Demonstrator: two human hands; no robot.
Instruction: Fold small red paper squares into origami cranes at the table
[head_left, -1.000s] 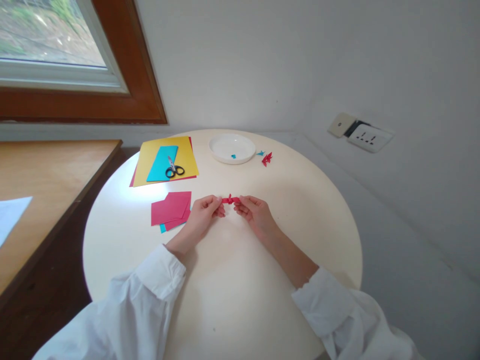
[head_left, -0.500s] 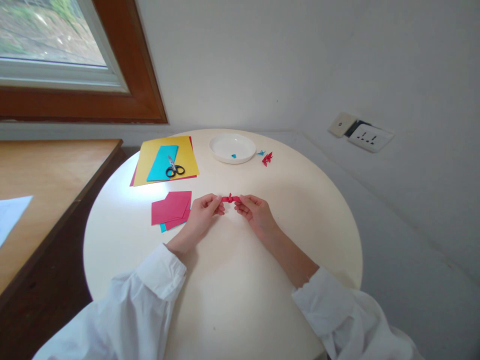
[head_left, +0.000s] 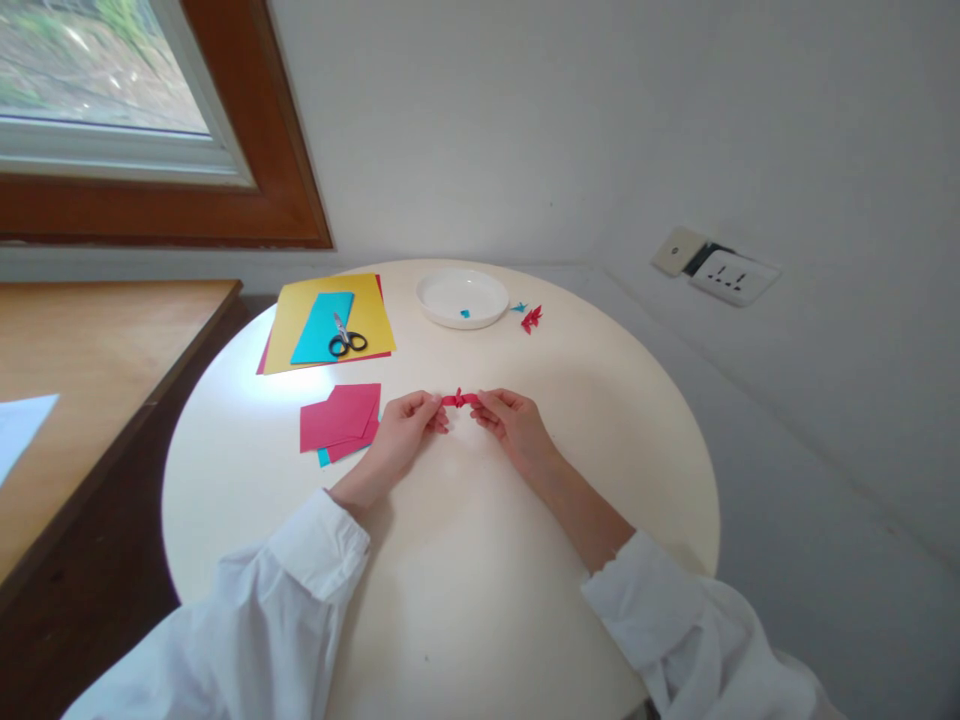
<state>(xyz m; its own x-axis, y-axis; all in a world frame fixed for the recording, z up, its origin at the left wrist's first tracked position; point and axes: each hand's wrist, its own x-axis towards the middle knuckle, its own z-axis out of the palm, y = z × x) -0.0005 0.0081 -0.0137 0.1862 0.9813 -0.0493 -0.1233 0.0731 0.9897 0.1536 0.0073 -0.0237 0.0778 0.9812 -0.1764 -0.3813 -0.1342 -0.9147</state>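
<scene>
Red folded paper (head_left: 459, 399), in front of the dish (head_left: 487, 298), is pinched by left grip (head_left: 406, 428) and right grip (head_left: 519, 428), probably so it's kept taut.

Folded red paper (head_left: 459, 400) stretches sideways between left hand (head_left: 407, 424) and right hand (head_left: 519, 424)

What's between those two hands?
In the head view, a folded red paper piece bridges the gap, its ends pinched by the left hand and right hand.
</scene>
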